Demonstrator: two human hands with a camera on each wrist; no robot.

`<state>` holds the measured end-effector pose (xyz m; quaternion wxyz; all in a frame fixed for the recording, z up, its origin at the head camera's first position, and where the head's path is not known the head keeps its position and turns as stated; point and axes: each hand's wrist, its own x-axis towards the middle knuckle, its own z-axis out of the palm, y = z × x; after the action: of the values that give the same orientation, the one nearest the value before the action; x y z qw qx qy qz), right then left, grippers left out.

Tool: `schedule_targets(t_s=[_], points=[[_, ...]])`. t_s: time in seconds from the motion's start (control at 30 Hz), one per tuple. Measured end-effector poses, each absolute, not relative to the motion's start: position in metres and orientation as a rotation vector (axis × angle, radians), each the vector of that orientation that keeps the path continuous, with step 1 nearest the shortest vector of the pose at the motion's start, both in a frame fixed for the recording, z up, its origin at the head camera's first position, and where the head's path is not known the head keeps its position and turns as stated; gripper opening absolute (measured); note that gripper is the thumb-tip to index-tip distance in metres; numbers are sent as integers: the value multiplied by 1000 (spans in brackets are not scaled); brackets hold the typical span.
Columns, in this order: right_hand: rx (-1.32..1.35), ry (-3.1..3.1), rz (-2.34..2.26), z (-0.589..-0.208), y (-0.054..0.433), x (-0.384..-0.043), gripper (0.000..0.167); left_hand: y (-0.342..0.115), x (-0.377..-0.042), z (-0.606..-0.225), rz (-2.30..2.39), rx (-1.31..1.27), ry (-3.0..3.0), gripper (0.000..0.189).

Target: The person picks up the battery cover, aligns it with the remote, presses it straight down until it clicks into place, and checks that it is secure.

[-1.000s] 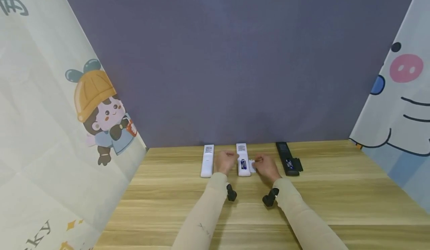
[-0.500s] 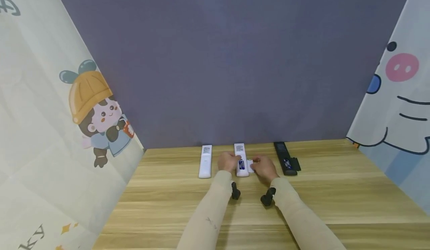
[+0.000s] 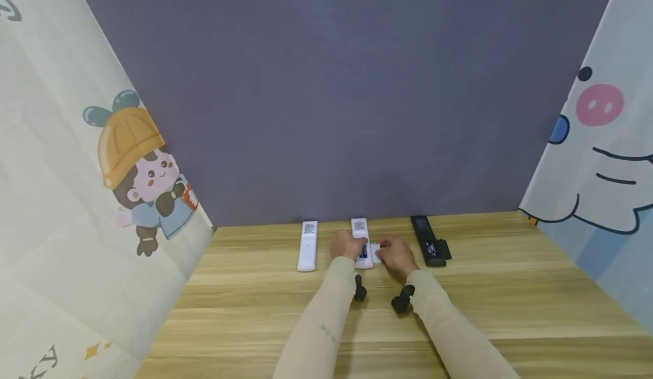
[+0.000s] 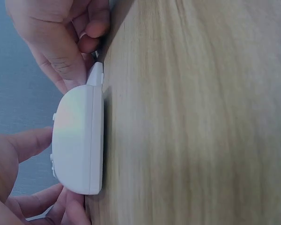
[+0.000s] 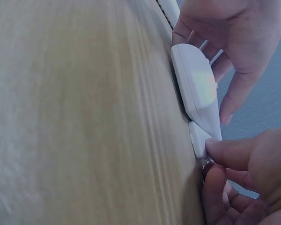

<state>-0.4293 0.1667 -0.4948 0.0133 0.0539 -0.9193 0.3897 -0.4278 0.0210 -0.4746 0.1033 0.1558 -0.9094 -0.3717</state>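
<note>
A white remote control (image 3: pixel 359 228) lies back side up between my hands, with blue batteries (image 3: pixel 364 251) showing in its uncovered compartment. My left hand (image 3: pixel 346 245) holds it from the left: the thumb reaches over the battery bay and the other fingers lie along the side, as the left wrist view shows. On the right, my right hand (image 3: pixel 397 253) pinches the white battery cover (image 3: pixel 376 254) between thumb and fingers. In the right wrist view, this cover (image 5: pixel 200 139) sits low beside the remote's end (image 5: pixel 196 84), tilted on the wooden tabletop (image 5: pixel 107 117).
To the left lies another white remote (image 3: pixel 307 248), its back closed. A black remote (image 3: pixel 424 234) is at the right, batteries visible, with its black cover (image 3: pixel 443 248) beside it. Behind the table (image 3: pixel 229 311) rises a dark grey-blue panel (image 3: pixel 326 113).
My left hand has moved right onto the middle remote, and its thumb now extends over the batteries. My right hand still pinches the cover beside it. The head view has shifted slightly.
</note>
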Motion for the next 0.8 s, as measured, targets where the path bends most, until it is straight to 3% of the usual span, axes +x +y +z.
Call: schedule_targets(t_s=[0.47,0.8], points=[[144,-2871,1223,-498,168,-431,26,24,-438,-478,-1133,600,-2669,35],[129,-2866,1240,-497,168,-430,28,26,-438,-481,-1159,565,-2669,35]])
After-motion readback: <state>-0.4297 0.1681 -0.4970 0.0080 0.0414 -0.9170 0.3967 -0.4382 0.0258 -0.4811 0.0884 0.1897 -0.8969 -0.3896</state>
